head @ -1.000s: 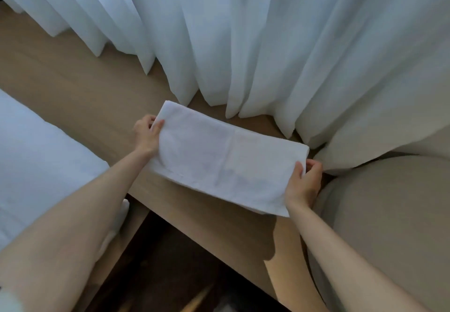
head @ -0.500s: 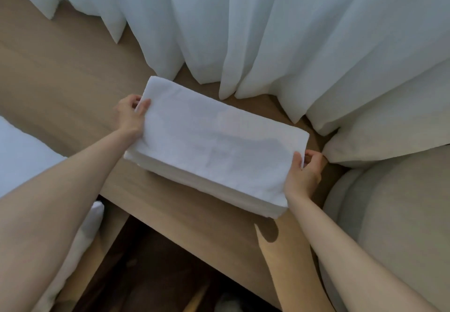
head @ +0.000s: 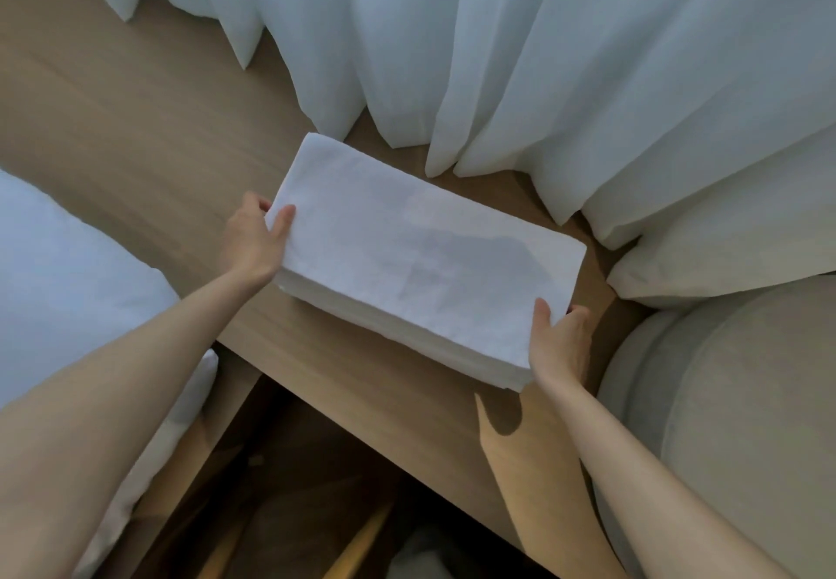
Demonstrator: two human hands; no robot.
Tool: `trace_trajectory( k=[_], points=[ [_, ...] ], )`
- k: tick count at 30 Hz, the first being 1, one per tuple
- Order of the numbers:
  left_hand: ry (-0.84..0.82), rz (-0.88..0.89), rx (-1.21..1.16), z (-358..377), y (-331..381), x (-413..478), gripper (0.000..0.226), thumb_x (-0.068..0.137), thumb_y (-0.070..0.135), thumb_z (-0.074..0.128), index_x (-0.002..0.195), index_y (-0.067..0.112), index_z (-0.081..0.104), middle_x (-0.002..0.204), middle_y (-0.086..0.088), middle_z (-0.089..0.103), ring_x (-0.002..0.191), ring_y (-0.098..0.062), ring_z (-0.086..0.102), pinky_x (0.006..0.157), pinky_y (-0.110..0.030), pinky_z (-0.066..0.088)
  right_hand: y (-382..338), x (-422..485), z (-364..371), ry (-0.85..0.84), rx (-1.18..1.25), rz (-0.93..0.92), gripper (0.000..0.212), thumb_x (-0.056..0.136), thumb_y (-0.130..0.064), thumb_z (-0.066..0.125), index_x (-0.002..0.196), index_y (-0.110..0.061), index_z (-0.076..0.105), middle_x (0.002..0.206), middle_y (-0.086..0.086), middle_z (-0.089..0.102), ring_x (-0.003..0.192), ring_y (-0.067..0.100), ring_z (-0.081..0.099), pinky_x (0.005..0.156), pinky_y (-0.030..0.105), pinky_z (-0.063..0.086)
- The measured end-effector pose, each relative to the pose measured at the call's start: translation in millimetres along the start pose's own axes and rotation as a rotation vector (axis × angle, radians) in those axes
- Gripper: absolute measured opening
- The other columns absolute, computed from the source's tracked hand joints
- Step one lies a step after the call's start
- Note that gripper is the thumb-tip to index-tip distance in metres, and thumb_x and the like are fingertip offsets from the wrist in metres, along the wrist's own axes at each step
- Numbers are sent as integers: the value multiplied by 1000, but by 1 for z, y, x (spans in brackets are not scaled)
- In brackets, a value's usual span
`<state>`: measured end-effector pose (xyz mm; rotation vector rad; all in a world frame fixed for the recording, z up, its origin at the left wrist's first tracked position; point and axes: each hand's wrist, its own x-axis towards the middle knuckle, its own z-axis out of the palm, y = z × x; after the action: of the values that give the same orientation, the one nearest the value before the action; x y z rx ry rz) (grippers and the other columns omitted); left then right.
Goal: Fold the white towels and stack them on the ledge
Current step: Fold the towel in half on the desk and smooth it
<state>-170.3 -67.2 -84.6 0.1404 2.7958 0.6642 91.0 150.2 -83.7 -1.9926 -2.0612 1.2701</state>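
Gripped at both short ends, thumbs on top, the folded white towel stack (head: 420, 262) is held over the ledge (head: 135, 126) by left hand (head: 253, 239) and right hand (head: 561, 343).

white sheer curtains (head: 543, 58) behind, beige cushion (head: 746, 420) right, white bedding (head: 68, 284) left

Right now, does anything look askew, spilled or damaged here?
Nothing stands out. The stack of folded white towels lies flat on the wooden ledge, edges even, left hand and right hand holding its ends.
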Motion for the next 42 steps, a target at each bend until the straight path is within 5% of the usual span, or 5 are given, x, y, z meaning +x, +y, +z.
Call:
trace_trajectory(
  k=[8, 16, 26, 36, 42],
  points=[
    [41, -83, -181, 12, -10, -12, 39, 95, 39, 52, 113, 5, 49, 119, -14, 50, 103, -26, 49, 83, -33, 39, 12, -2, 1, -14, -13, -44, 35, 96, -28, 53, 123, -12, 35, 111, 5, 49, 86, 16, 49, 62, 25, 38],
    [8, -541, -719, 32, 0, -77, 87, 86, 44, 65, 149, 22, 9, 150, -10, 22, 137, -28, 29, 110, -48, 33, 12, -12, -1, 20, -177, -182, 79, 90, -28, 63, 151, -15, 14, 152, 12, 23, 137, 30, 26, 109, 48, 32],
    [-257, -733, -1243, 68, 42, -99, 101, 94, 32, 56, 140, 36, -34, 152, 1, 31, 136, -28, 36, 106, -63, 30, 26, -10, 13, -194, 210, 152, 70, 95, -38, 54, 146, -7, 17, 145, 10, 39, 129, 29, 43, 106, 41, 38],
    [-413, -613, -1191, 96, 40, -157, 97, 92, 44, 56, 148, 27, -21, 158, -5, 18, 141, -30, 28, 109, -56, 32, 55, -13, -3, -183, 342, 44, 44, 87, -40, 66, 118, -12, 53, 104, 0, 60, 95, 20, 58, 65, 23, 46],
    [-385, -544, -1183, 133, 47, -174, 104, 85, 44, 66, 151, 25, -12, 153, -2, 26, 138, -26, 30, 111, -54, 30, 71, -5, 0, -347, 380, -62, 32, 87, -45, 63, 83, -13, 59, 80, 2, 59, 72, 16, 56, 72, 28, 48]
  ],
)
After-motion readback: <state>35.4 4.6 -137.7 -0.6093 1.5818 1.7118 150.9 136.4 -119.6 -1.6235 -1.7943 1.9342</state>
